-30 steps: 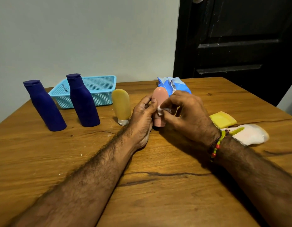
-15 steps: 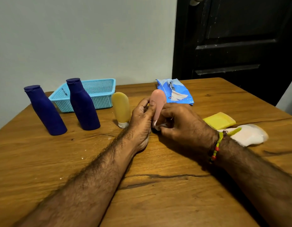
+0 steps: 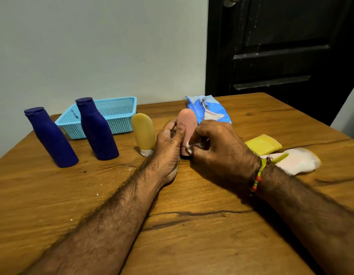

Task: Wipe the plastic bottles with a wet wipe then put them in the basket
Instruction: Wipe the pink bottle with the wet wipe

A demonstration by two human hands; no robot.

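At table centre the left hand (image 3: 168, 141) gripped the pink bottle (image 3: 187, 128), which stood cap-down, while the right hand (image 3: 217, 147) pinched a wet wipe (image 3: 190, 148) against its lower side. A yellow bottle (image 3: 143, 133) stood just beside the left hand at 9 o'clock, with two blue bottles (image 3: 51, 137) (image 3: 96, 129) further out in front of the basket (image 3: 116, 116) at 10 o'clock. The wipes packet (image 3: 209, 112) lay at 1 o'clock behind the hands, and a yellow tube (image 3: 263, 144) and a pale tube (image 3: 297, 161) lay at 3 o'clock beyond the right wrist.

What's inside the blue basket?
Nothing shows inside the blue basket: only bare mesh on its far wall and the floor in view. One dark blue bottle stands in front and hides its near left part, so that bit can't be checked.
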